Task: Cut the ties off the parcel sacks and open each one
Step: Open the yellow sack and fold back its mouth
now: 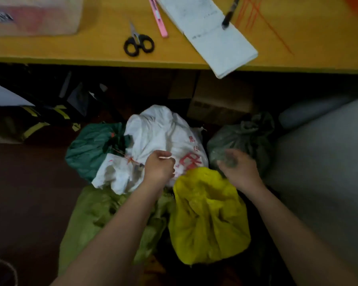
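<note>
Several sacks lie bunched on the dark floor below the desk: a white sack (pixel 161 133) with red print, a teal sack (pixel 87 147), a yellow sack (pixel 209 215), an olive-green sack (pixel 95 211) and a grey-green tied sack (pixel 248 135). My left hand (pixel 158 167) rests on the white sack with its fingers curled round a thin pale tie; a red string (pixel 128 158) runs leftward from it. My right hand (pixel 237 168), blurred, hovers over the yellow sack's top with loosely curled fingers. Black-handled scissors (pixel 138 41) lie on the desk.
The yellow desk (pixel 70 48) spans the top, carrying a pink utility knife (pixel 158 16), a white notepad (pixel 211 32) with a black pen (pixel 230 12), and a cardboard box (pixel 33 15). A carton (pixel 221 100) sits under the desk. A grey surface (pixel 329 162) stands at right.
</note>
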